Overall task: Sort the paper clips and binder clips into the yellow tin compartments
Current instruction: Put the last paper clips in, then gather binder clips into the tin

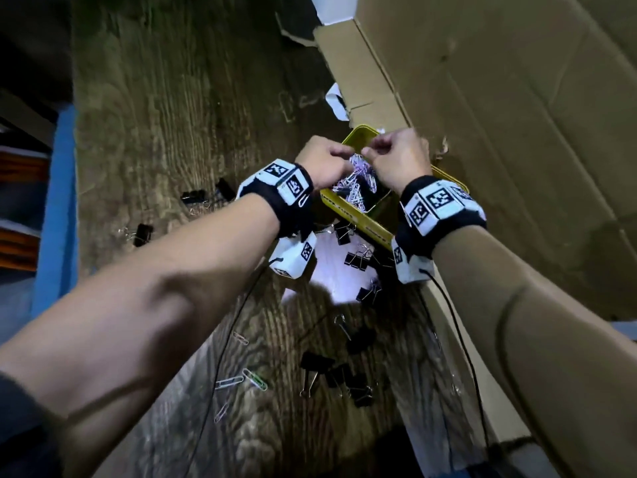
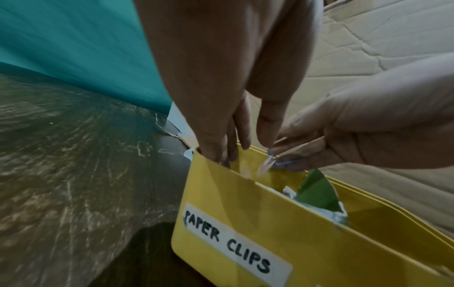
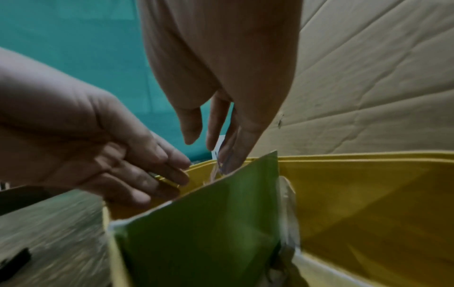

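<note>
Head view: both hands over the yellow tin (image 1: pixel 358 220) on the wooden table (image 1: pixel 179 108), beside a cardboard box (image 1: pixel 499 108); left hand (image 1: pixel 320 163) and right hand (image 1: pixel 400 160) curl into a tangle of paper clips (image 1: pixel 358 174). Binder clips (image 1: pixel 344 377) lie scattered nearer. Left wrist: fingers reach into the compartment labelled PAPER CLIPS (image 2: pixel 236 244). Right wrist: fingertips pinch clips behind a green divider (image 3: pixel 203 223).
</note>
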